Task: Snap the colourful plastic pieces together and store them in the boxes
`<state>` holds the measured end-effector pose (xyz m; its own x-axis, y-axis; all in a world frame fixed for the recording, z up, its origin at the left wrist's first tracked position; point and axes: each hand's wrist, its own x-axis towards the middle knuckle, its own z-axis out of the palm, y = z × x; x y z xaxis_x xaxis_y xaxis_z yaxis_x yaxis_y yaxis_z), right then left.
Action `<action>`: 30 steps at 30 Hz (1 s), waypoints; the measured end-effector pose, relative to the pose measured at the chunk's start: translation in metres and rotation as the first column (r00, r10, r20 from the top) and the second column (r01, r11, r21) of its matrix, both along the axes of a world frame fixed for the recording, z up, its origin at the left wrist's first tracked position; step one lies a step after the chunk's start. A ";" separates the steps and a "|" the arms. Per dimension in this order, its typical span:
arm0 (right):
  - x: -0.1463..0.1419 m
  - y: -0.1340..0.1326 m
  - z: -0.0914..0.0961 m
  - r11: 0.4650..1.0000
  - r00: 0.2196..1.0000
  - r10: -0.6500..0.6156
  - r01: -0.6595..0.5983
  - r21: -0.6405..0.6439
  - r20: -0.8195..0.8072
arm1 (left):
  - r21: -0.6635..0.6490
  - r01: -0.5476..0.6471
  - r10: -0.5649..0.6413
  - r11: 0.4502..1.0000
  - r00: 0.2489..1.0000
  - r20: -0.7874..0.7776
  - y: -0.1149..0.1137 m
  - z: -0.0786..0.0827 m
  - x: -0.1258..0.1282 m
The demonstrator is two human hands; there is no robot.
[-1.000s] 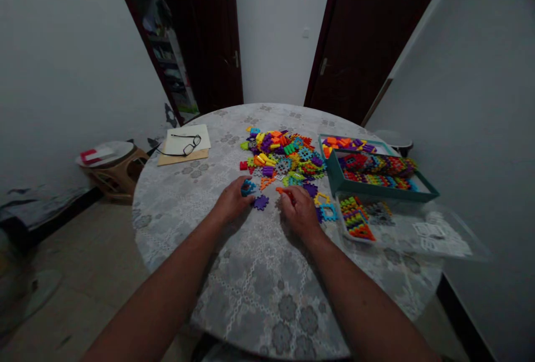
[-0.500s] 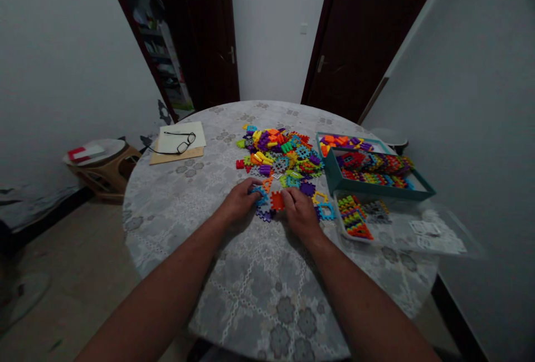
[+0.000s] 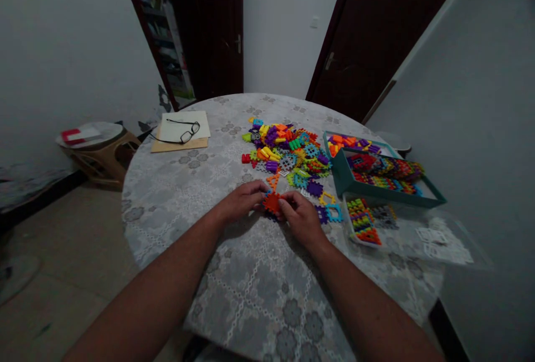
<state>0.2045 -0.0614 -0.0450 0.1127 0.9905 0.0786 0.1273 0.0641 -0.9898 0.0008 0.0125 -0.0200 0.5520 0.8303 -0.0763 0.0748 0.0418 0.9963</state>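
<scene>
The two hands have closed in on each other. A second ago the left hand (image 3: pixel 242 203) held a blue piece and the right hand (image 3: pixel 301 217) an orange piece (image 3: pixel 272 202), with a purple piece lying loose between them. Now both hands pinch the orange piece from either side, and the blue and purple ones are lost from sight under it.

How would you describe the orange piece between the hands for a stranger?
Find the round table, then the pile of bright plastic pieces on it. Nearer than the pile, the left hand and right hand meet on the orange piece, the only one gripped from both sides.
</scene>
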 end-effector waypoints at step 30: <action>0.014 -0.009 0.008 0.951 0.609 0.018 -0.255 0.174 0.793 | 0.080 -0.077 0.080 0.994 0.996 -0.031 0.015 -0.001 -0.011</action>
